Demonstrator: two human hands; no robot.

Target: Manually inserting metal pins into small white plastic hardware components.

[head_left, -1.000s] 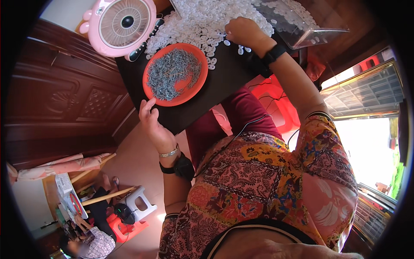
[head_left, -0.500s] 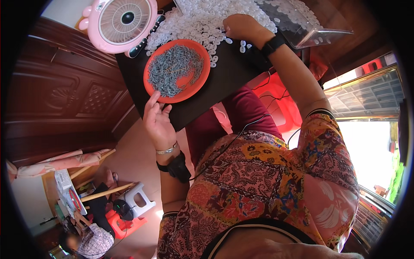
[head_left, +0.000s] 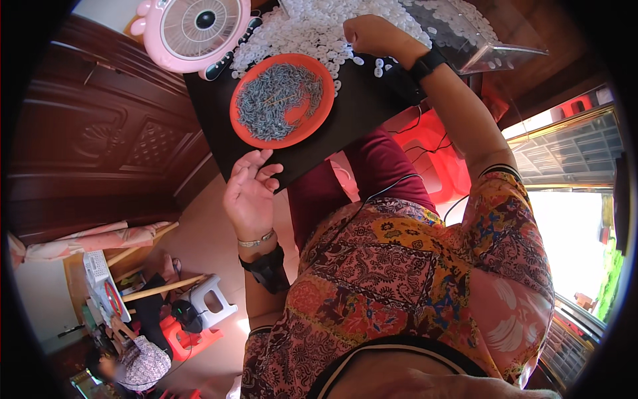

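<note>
An orange-red plate (head_left: 323, 118) on the dark table bears a heap of small grey screws (head_left: 266, 110), with a bare patch on its right side. Just off the plate's near rim, at the table edge, my left hand (head_left: 251, 203) is palm up, fingers half bent and apart, with nothing seen in it. Over a wide pile of small white oval plastic pieces (head_left: 299, 33), my right hand (head_left: 375, 36) reaches down with its fingers curled in. Its fingertips are hidden, so I cannot make out what they hold.
A pink fan (head_left: 199, 30) stands left of the pile. At the back right, a clear plastic bin (head_left: 485, 56) lies with more white pieces. Dark wooden panelling (head_left: 106, 126) runs along the left. Farther off at the lower left, another person (head_left: 143, 366) sits near stools.
My left hand has drawn back from the plate's rim toward me. The right hand stays at the white pile, shifted only slightly. The whole view has tilted a little.
</note>
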